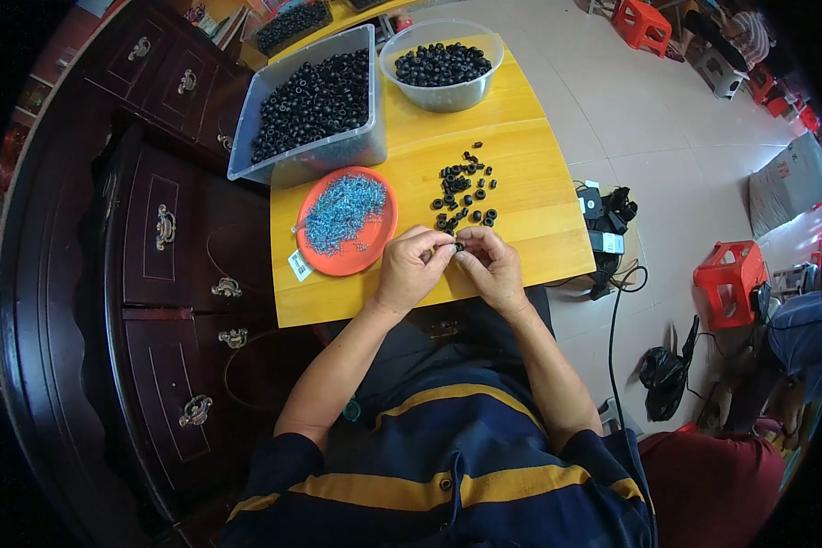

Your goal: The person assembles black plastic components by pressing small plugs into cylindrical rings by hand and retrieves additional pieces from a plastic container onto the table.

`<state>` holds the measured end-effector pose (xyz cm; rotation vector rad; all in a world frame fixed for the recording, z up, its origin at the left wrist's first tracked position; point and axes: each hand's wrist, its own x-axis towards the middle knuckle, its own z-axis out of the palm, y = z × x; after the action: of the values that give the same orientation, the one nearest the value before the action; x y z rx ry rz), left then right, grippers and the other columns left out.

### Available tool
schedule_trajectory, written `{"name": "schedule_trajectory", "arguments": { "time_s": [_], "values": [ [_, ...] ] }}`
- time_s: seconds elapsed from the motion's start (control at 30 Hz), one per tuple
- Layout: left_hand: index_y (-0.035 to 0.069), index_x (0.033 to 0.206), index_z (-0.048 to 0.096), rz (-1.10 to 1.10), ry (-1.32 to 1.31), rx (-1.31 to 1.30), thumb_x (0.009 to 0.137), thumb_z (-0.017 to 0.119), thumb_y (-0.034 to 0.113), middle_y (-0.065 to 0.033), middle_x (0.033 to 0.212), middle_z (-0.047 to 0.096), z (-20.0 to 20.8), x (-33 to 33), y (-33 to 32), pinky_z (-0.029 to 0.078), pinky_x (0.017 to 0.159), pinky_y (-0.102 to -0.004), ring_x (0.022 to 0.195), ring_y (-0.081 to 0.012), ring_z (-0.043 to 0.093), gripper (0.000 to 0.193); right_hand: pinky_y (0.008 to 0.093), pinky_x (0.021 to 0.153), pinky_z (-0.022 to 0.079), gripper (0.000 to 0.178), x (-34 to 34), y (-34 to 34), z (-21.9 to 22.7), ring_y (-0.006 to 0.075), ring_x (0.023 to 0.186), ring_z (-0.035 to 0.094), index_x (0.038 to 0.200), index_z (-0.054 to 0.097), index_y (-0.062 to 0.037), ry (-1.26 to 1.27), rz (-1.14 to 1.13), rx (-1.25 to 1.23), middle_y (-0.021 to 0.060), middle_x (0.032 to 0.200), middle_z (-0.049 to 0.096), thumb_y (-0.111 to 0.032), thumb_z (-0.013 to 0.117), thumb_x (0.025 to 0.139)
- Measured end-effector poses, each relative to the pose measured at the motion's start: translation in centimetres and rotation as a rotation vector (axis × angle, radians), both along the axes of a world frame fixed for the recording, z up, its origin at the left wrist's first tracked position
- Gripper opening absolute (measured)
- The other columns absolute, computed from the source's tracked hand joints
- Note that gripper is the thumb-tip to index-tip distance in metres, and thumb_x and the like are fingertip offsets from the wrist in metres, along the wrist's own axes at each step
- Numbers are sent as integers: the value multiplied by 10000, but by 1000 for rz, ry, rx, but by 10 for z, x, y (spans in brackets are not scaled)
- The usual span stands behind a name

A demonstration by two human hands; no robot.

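Note:
Over the near edge of the yellow table, my left hand (411, 267) and my right hand (491, 267) meet fingertip to fingertip. Between them is a small black ring-shaped part (458, 247), which my right thumb and fingers grip. My left thumb and forefinger are pinched together against it; what they hold is too small to tell. Just beyond my fingers lies a loose scatter of black ring-shaped parts (457, 185). Left of my left hand sits a red plate (381, 248) bearing a heap of tiny bluish, shiny pieces (342, 212).
A clear rectangular bin (315, 163) and a round translucent tub (443, 99), both with black parts, stand at the table's (521, 164) far side. Dark wooden drawers (178, 228) flank the left. Black cables (616, 338), a red stool (731, 283) and other people are on the right.

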<state>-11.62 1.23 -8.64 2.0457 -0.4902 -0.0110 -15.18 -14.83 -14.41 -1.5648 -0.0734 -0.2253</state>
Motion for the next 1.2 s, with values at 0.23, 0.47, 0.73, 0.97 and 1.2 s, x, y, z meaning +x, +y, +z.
{"name": "schedule_trajectory", "arguments": {
  "time_s": [0.23, 0.47, 0.73, 0.97, 1.2],
  "values": [
    [29, 1131, 679, -95, -402, 309, 861, 637, -7, -134, 961, 682, 5, -15, -5, 549, 681, -373, 812, -306, 686, 276, 245, 821, 524, 246, 1, -2, -7, 96, 900, 648, 1135, 602, -16, 53, 7, 84, 39, 979, 682, 0, 673, 900],
    [35, 1196, 640, 34, -301, 302, 853, 656, 43, -131, 970, 671, 2, -15, 32, 549, 738, -404, 856, -324, 672, 343, 218, 810, 504, 246, -1, -2, -2, 67, 880, 607, 1183, 624, 5, 60, 35, 181, 4, 1003, 659, -3, 651, 939],
    [62, 1098, 698, -44, -219, 369, 836, 697, 95, -115, 916, 646, -13, -26, 30, 545, 730, -399, 842, -314, 667, 265, 244, 807, 502, 194, 0, -3, -7, 96, 896, 625, 1116, 670, -6, 28, -6, 123, 32, 1014, 660, 9, 628, 927],
    [35, 1008, 679, -27, -214, 305, 838, 694, 64, -115, 882, 663, -21, -21, 30, 550, 705, -375, 784, -289, 677, 174, 234, 806, 494, 248, 0, -2, -9, 86, 894, 612, 1172, 624, -18, 54, -13, 265, 15, 1007, 655, 5, 637, 926],
    [0, 979, 669, 82, 228, -324, 845, 714, -17, -44, 818, 688, -21, -15, 24, 522, 631, -221, 682, -83, 651, 143, 223, 803, 489, 211, 0, -10, -13, 64, 879, 598, 1139, 618, -17, 72, 47, 219, 2, 961, 643, -32, 661, 932]
  ]
}}
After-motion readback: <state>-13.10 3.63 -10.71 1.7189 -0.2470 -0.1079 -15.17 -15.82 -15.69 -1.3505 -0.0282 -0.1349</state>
